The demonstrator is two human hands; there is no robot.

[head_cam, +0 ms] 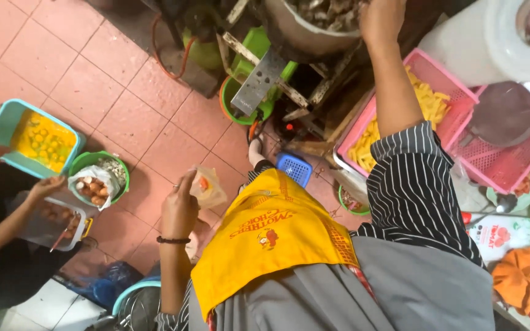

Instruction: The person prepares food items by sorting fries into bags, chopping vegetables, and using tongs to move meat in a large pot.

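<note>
Head cam looks straight down on a person in a yellow apron w/ striped sleeves. Left hand is raised over the pink tiled floor, fingers pinched on a small clear plastic bag w/ something orange inside; a dark bracelet sits at that wrist. Right hand is stretched well ahead, resting at the rim of a big metal pot of dark chunks; the frame edge cuts off the fingers, so can't tell if it's clenched or loose. Under the right forearm, to its right side, a pink basket of yellow strips; further right a second pink basket w/ a metal strainer on it. Just ahead of the left hand, btwn it and the pot, a small blue basket. Far left of the left hand, well apart, another person's hand reaches toward a clear container; near it a green bowl holding a bag of brown eggs, and beside that a teal tub of yolks. Right of the apron, an orange cloth and a white pouch.
</note>
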